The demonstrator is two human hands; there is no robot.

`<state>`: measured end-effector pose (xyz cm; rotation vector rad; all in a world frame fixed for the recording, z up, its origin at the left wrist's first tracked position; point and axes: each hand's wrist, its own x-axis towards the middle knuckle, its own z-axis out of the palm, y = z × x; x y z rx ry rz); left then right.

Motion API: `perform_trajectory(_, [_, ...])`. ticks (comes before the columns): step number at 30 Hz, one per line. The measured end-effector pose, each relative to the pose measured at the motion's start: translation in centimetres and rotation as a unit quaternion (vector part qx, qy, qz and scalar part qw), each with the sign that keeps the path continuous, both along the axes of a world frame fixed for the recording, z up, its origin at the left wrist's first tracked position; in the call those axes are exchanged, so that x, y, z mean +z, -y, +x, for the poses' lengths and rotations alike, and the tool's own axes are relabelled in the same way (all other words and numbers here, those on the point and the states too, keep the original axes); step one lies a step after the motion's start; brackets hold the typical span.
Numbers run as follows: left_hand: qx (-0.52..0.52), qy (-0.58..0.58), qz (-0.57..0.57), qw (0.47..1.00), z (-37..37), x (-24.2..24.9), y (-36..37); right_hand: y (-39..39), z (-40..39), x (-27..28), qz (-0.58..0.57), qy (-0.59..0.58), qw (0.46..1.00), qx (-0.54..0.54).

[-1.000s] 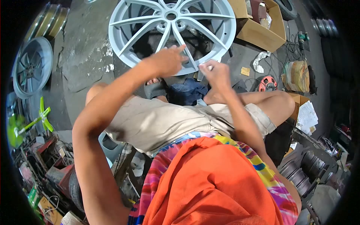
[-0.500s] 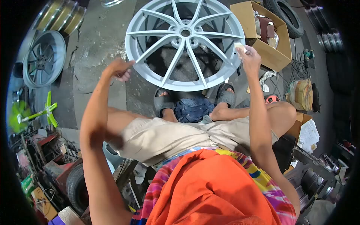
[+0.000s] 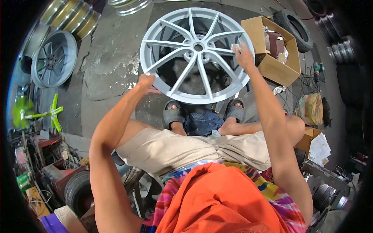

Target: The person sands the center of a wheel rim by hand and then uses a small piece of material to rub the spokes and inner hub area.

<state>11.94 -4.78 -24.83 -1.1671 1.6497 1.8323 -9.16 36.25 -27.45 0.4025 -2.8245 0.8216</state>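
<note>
A large pale grey multi-spoke wheel rim (image 3: 197,47) is in front of my feet, its spoked face up. My left hand (image 3: 147,84) is closed on the rim's lower left edge, the thumb by the outer lip and the fingers partly below it. On the right side, my right hand (image 3: 244,58) pinches a small whitish pad (image 3: 236,47) at the outer end of a spoke. A dark blue cloth (image 3: 203,122) lies between my sandalled feet.
An open cardboard box (image 3: 280,72) stands right of the rim, with a tyre (image 3: 294,29) behind it. Another wheel (image 3: 54,59) and a green fan (image 3: 55,112) are on the left. Cables (image 3: 309,83) and a tan bag (image 3: 311,108) lie at right.
My left hand has moved from beside the rim onto its edge and closed there. My right hand with the pad has shifted inward from the outer lip to a spoke end.
</note>
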Motion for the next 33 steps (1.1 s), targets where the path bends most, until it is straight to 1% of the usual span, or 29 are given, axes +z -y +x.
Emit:
perform_trajectory(3, [-0.032,-0.061,-0.174,0.982,-2.5,0.2,3.2,-0.5,4.2,0.6,-0.012,0.004,1.000,-0.026])
perform_trajectory(5, [-0.017,-0.106,-0.277,0.955,-5.0,-1.1,5.9,-0.3,8.0,1.7,-0.052,0.052,0.994,-0.077])
perform_trajectory(6, [-0.002,-0.130,-0.333,0.934,-6.2,-1.6,7.1,-0.5,9.7,1.7,-0.048,0.058,0.994,-0.074])
perform_trajectory(7, [-0.050,-0.151,-0.424,0.892,-7.6,-1.4,8.2,-0.4,10.9,1.8,-0.060,0.067,0.993,-0.072])
perform_trajectory(8, [-0.098,-0.170,-0.510,0.838,-8.5,-0.6,9.1,-0.2,11.6,1.8,-0.072,0.076,0.992,-0.072])
perform_trajectory(9, [-0.057,-0.231,-0.432,0.870,-9.4,1.7,8.2,0.0,12.0,1.9,-0.070,0.078,0.992,-0.069])
perform_trajectory(10, [-0.014,-0.289,-0.347,0.892,-10.5,4.0,6.2,0.1,12.3,2.2,-0.131,0.106,0.983,-0.065])
perform_trajectory(11, [-0.077,-0.333,-0.342,0.875,-11.1,4.7,5.1,0.3,12.5,2.7,-0.191,0.135,0.971,-0.060])
perform_trajectory(12, [-0.140,-0.374,-0.335,0.854,-11.6,5.1,3.8,0.5,12.7,3.2,-0.186,0.137,0.971,-0.058])
perform_trajectory(13, [-0.241,-0.349,-0.286,0.859,-11.6,6.2,1.7,0.7,13.1,3.8,-0.162,0.104,0.980,-0.047])
perform_trajectory(14, [-0.340,-0.322,-0.233,0.852,-11.1,7.3,-0.7,0.9,13.5,4.6,-0.139,0.069,0.987,-0.036])
perform_trajectory(15, [-0.400,-0.322,-0.181,0.839,-10.5,8.1,-3.2,1.1,14.2,5.5,-0.136,0.068,0.988,-0.036])
perform_trajectory(16, [-0.459,-0.319,-0.127,0.819,-9.6,8.9,-5.5,1.5,15.1,6.6,-0.206,0.186,0.961,0.005])
perform_trajectory(17, [-0.479,-0.317,-0.068,0.816,-8.4,10.1,-7.5,2.0,16.1,7.6,-0.274,0.301,0.913,0.044])
perform_trajectory(18, [-0.497,-0.313,-0.009,0.809,-7.2,11.0,-9.2,2.6,16.8,8.7,-0.316,0.348,0.879,0.081])
perform_trajectory(20, [-0.530,-0.290,0.071,0.794,-5.8,11.2,-11.6,3.4,18.6,10.8,-0.372,0.420,0.824,0.081])
perform_trajectory(21, [-0.527,-0.279,0.098,0.797,-5.0,11.4,-12.5,3.3,19.1,10.5,-0.374,0.421,0.823,0.079])
perform_trajectory(23, [-0.511,-0.259,0.134,0.808,-3.7,12.1,-13.5,2.8,20.1,9.1,-0.499,0.443,0.741,0.077])
perform_trajectory(24, [-0.514,-0.255,0.134,0.808,-3.5,11.7,-13.8,2.4,20.5,8.3,-0.502,0.443,0.739,0.075])
perform_trajectory(27, [-0.452,-0.217,0.184,0.845,-2.7,10.2,-14.4,1.8,21.2,6.2,-0.507,0.419,0.751,0.057])
perform_trajectory(28, [-0.452,-0.215,0.181,0.847,-2.6,9.9,-14.6,1.6,21.3,5.9,-0.509,0.419,0.749,0.059])
perform_trajectory(30, [-0.414,-0.183,0.171,0.875,-2.5,10.0,-14.9,1.8,21.3,6.7,-0.459,0.379,0.803,0.030])
perform_trajectory(33, [-0.389,-0.172,0.184,0.886,-2.8,10.0,-15.3,2.4,21.2,9.2,-0.495,0.357,0.792,0.027])
